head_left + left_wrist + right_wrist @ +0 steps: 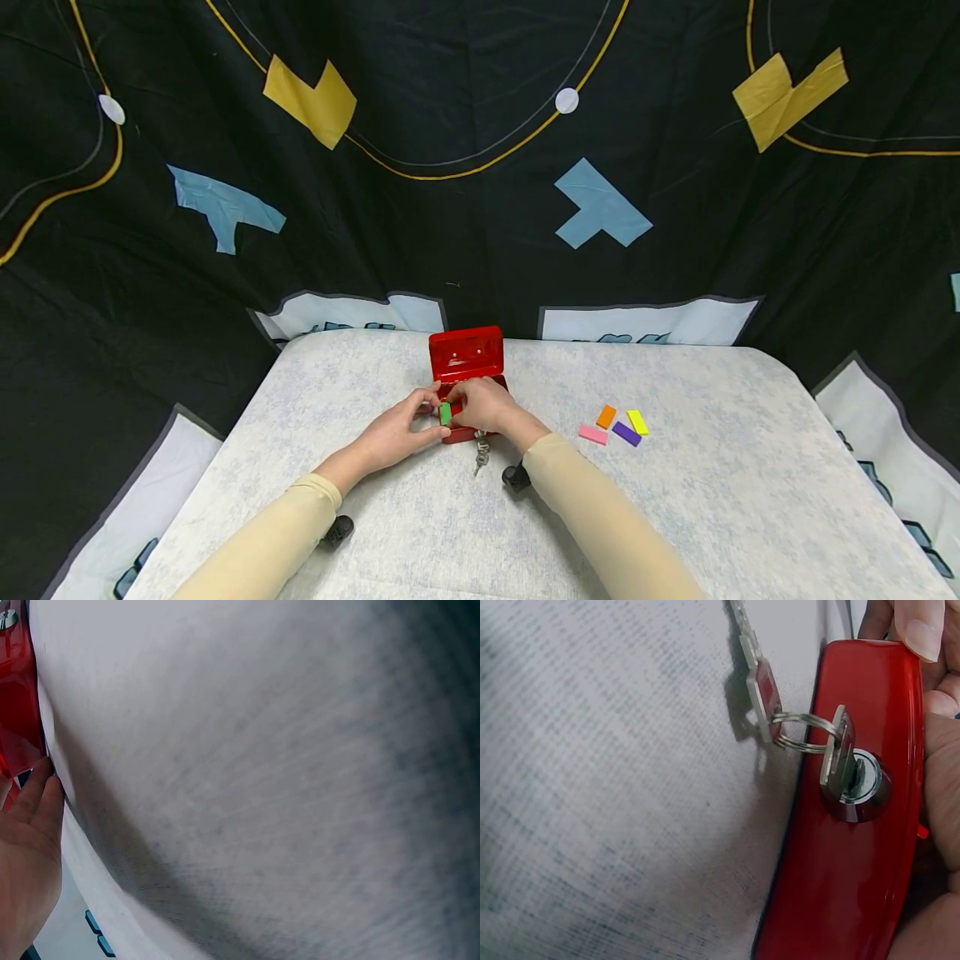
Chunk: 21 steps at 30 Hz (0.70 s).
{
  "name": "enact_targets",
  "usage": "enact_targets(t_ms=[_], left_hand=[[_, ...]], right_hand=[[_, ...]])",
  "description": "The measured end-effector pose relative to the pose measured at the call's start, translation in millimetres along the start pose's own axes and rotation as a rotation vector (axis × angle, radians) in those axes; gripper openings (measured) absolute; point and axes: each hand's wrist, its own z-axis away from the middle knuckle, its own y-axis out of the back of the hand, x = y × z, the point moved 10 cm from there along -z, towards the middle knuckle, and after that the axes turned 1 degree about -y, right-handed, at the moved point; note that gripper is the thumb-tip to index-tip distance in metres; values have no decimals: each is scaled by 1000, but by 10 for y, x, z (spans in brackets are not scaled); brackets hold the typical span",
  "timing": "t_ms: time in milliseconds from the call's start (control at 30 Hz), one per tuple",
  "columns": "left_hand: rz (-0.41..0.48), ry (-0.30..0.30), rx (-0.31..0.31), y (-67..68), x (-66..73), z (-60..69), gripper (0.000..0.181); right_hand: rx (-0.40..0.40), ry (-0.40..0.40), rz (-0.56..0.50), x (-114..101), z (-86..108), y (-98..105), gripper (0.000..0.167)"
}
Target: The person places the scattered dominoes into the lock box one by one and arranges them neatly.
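A red metal cash box [459, 435] stands on the table with its lid raised. At its left side my left hand [393, 429] steadies it, thumb at the front corner and fingers farther back. My right hand [487, 406] reaches over the front rim into the box, its finger and thumb around a small green block [446, 414]. The right fingertips are partly hidden in the box. In the right wrist view, a key [840, 754] sits in the front lock, with a second key [763, 697] hanging from its ring.
Right of the box, an orange block [606, 417], a yellow block [637, 422], a purple block [627, 433] and a pink block [592, 434] lie on the pale table [712, 500]. A black decorated cloth [465, 250] hangs behind the table.
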Motion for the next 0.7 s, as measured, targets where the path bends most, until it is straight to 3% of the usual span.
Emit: enact_targets(t_ms=[700], left_hand=[[-7,5,-4,-7,-3,5,47]], right_hand=[[6,-6,14,-8,25,4,41]])
